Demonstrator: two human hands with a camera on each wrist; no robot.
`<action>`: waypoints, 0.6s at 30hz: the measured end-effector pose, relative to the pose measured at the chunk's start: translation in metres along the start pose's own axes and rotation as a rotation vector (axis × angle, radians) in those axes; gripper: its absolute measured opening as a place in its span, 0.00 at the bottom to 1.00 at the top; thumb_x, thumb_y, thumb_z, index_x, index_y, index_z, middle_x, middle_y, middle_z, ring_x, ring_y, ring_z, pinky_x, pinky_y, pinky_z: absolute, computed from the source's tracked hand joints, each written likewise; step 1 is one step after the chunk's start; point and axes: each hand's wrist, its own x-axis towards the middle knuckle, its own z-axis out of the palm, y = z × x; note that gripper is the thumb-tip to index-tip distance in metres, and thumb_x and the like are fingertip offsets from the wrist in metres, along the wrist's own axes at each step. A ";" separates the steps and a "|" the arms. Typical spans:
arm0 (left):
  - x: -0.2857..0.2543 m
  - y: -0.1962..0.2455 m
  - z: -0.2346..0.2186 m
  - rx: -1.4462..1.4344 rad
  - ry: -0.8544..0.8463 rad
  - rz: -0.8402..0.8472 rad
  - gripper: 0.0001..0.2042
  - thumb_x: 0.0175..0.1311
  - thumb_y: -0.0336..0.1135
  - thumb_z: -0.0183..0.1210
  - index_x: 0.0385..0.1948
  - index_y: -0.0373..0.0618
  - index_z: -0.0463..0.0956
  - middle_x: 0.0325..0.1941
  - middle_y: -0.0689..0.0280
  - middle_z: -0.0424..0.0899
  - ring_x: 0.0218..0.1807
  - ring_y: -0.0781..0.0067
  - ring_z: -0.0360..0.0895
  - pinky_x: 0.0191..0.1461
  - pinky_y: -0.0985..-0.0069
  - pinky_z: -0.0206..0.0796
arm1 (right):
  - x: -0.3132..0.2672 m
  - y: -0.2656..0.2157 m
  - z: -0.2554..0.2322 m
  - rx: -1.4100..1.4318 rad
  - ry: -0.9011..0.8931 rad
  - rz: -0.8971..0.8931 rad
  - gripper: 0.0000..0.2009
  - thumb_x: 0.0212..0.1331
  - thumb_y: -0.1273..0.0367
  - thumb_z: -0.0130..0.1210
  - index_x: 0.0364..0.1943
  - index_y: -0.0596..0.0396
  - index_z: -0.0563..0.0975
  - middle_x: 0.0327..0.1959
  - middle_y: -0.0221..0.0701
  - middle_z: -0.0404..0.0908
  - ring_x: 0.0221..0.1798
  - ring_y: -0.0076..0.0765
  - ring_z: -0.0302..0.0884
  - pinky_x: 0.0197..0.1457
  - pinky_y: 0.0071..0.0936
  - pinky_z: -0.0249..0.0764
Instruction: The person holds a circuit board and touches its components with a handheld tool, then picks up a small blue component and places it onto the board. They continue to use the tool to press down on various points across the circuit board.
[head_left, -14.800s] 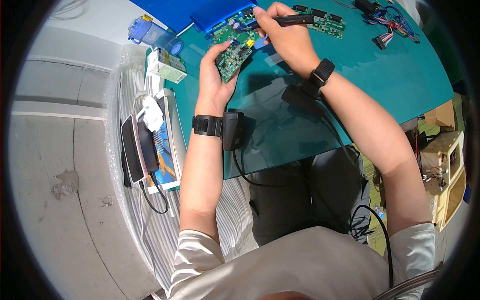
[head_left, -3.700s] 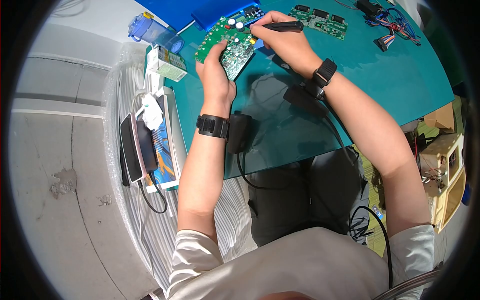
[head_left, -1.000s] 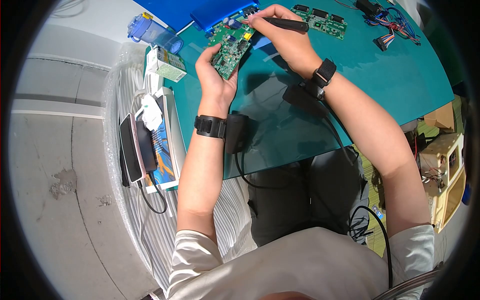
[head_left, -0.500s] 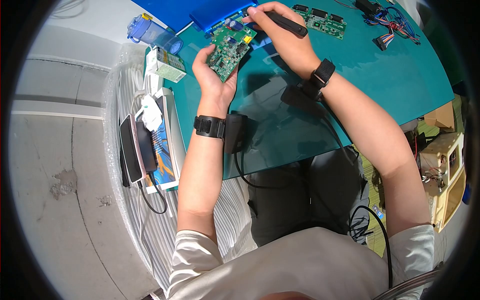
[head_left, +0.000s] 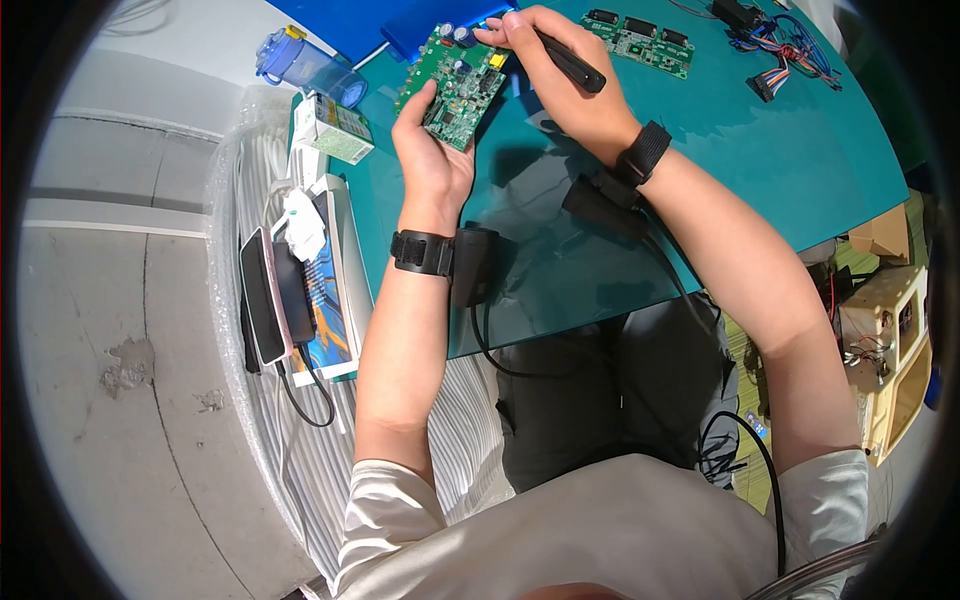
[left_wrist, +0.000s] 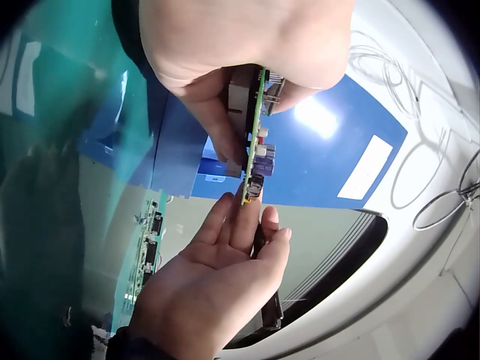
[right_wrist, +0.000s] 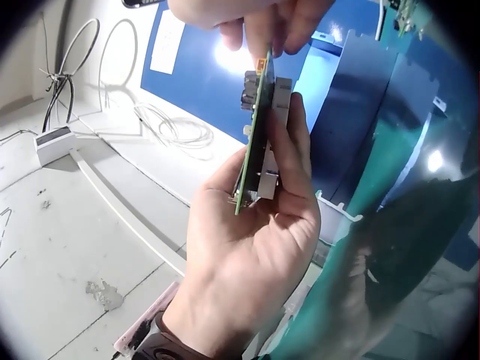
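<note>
- Over the last half second you lifted the circuit board (head_left: 452,82) a little and turned it, so its top edge rose toward the blue case (head_left: 430,22), and the black tool (head_left: 566,62) swung to point down and away from the board.
- Your left hand (head_left: 432,150) gripped the board from below, fingers curled behind it and thumb on its left edge; the wrist views showed the board (right_wrist: 253,146) edge-on, held upright in that palm.
- Your right hand (head_left: 560,75) pinched the board's top corner with its fingertips (left_wrist: 247,206) while holding the black tool across its fingers.
- The board was in the air above the teal table (head_left: 700,170), just in front of the blue case.
- A row of small green boards (head_left: 640,35) lay further right on the table, with a bundle of coloured wires (head_left: 790,60) beyond.
- To your left lay a small green-and-white box (head_left: 335,130) and a clear bottle (head_left: 305,65).
</note>
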 end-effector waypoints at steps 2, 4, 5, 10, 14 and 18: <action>0.000 0.000 -0.001 0.019 -0.037 0.008 0.12 0.71 0.32 0.55 0.51 0.37 0.75 0.51 0.58 0.84 0.51 0.63 0.84 0.57 0.66 0.78 | -0.002 0.012 0.002 0.028 0.021 -0.051 0.15 0.74 0.61 0.51 0.43 0.60 0.80 0.34 0.36 0.85 0.37 0.27 0.80 0.42 0.26 0.75; 0.004 -0.003 -0.003 -0.002 -0.122 0.049 0.12 0.73 0.31 0.53 0.53 0.36 0.74 0.54 0.57 0.84 0.54 0.63 0.83 0.60 0.66 0.76 | -0.001 0.025 0.005 0.055 0.042 -0.101 0.14 0.71 0.59 0.56 0.41 0.59 0.81 0.32 0.34 0.85 0.36 0.25 0.80 0.40 0.24 0.74; 0.006 -0.004 -0.004 -0.002 -0.122 0.049 0.12 0.73 0.31 0.53 0.53 0.36 0.74 0.54 0.57 0.84 0.54 0.63 0.83 0.60 0.66 0.76 | 0.001 0.031 0.008 0.060 0.023 -0.116 0.15 0.73 0.60 0.54 0.42 0.59 0.80 0.34 0.37 0.85 0.38 0.30 0.83 0.43 0.26 0.75; 0.007 -0.004 -0.004 -0.024 -0.192 0.066 0.14 0.75 0.31 0.51 0.57 0.36 0.72 0.57 0.56 0.82 0.58 0.63 0.81 0.64 0.65 0.74 | 0.001 0.032 0.004 -0.018 -0.111 -0.136 0.17 0.77 0.60 0.48 0.45 0.61 0.80 0.54 0.42 0.85 0.69 0.38 0.75 0.68 0.29 0.70; 0.005 -0.002 -0.003 -0.050 -0.175 0.026 0.14 0.76 0.31 0.51 0.58 0.36 0.71 0.58 0.56 0.82 0.59 0.62 0.81 0.64 0.65 0.74 | 0.001 0.031 0.004 -0.080 -0.117 -0.217 0.15 0.77 0.61 0.48 0.46 0.60 0.79 0.57 0.44 0.84 0.71 0.42 0.73 0.68 0.31 0.70; 0.007 -0.003 -0.003 -0.052 -0.199 0.014 0.14 0.76 0.32 0.50 0.58 0.36 0.71 0.58 0.57 0.82 0.58 0.63 0.81 0.64 0.65 0.74 | 0.001 0.033 0.010 -0.086 -0.012 -0.355 0.11 0.72 0.65 0.53 0.45 0.60 0.79 0.46 0.47 0.85 0.62 0.55 0.79 0.62 0.37 0.76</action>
